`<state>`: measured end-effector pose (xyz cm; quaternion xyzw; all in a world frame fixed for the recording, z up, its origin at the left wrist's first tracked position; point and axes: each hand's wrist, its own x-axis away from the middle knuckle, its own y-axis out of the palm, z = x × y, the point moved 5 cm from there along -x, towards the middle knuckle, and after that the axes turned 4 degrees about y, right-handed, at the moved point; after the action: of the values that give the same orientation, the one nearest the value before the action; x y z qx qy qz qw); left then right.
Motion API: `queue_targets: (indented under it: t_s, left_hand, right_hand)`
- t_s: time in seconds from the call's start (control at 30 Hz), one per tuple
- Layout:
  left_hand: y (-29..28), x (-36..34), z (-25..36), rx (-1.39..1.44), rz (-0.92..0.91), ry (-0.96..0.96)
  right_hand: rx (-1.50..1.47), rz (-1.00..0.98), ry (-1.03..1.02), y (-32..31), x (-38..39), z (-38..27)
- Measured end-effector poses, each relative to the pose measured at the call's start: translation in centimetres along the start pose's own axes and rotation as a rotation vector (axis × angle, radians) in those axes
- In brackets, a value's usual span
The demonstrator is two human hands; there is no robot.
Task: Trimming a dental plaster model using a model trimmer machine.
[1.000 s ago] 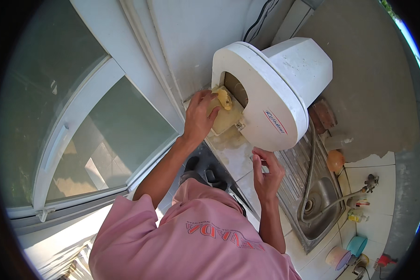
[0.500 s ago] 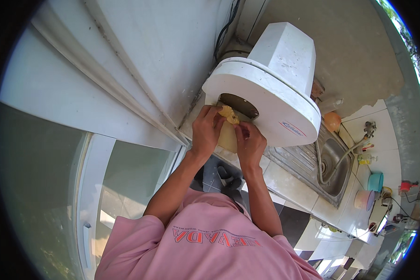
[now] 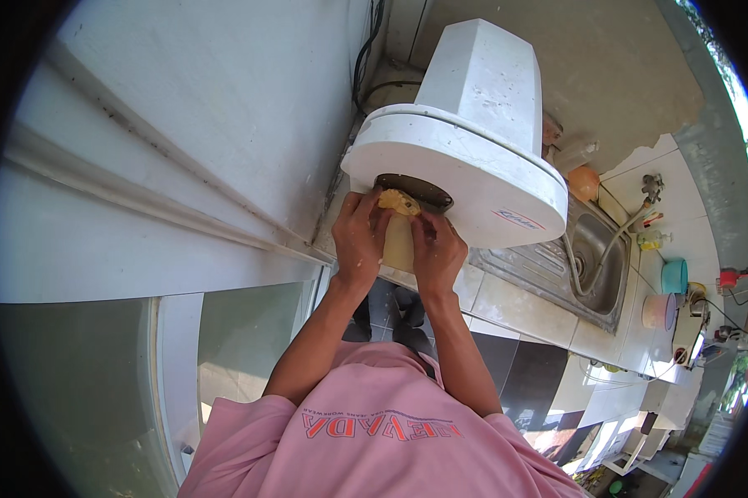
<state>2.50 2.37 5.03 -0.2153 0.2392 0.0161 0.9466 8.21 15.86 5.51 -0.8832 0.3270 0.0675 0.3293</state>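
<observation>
Lump: the yellow lump (image 3: 399, 202) is between the two hands, at the near side of the machine (image 3: 465, 170), just below the dark opening (image 3: 415, 189) in its white front. It seems held at its ends so that its middle stays uncovered and in the wearer's sight.
Left hand: the left hand (image 3: 359, 242) has its fingertips on the lump's left end, fingers curled over from above, thumb on the inner side; the grip looks like a light pinch.
Right hand: the right hand (image 3: 438, 251) pinches the right end, thumb and fingers close together; how hard either presses, I cannot tell.
Two-sided hold: gripping from opposite ends probably keeps a small, uneven piece from turning.
Ledge: a pale yellow ledge (image 3: 398, 249) shows below the lump, between the hands; placed there, it would likely catch bits that drop.
Forearms: both reach forward from the lower edge, elbows apart, wrists drawn nearer each other, backs of the hands mostly up.
Counter: the tiled counter (image 3: 519, 303) bears the machine beside the sink (image 3: 611, 241), perhaps to keep water within reach.
</observation>
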Motion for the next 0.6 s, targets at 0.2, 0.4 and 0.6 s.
queue_targets:
  t_s: [0.2, 0.4, 0.6]
  left_hand:
    - [0.25, -0.37, -0.04, -0.009, 0.008, -0.004]
    - [0.64, -0.57, 0.19, -0.031, -0.007, -0.018]
    - [0.67, -0.56, 0.29, -0.04, -0.011, -0.02]
  right_hand:
    - [-0.042, 0.024, -0.007, 0.05, -0.18, -0.08]
    - [-0.008, 0.006, 0.02, -0.01, -0.71, 0.05]
    - [0.003, 0.022, -0.003, 0.2, -0.73, 0.27]
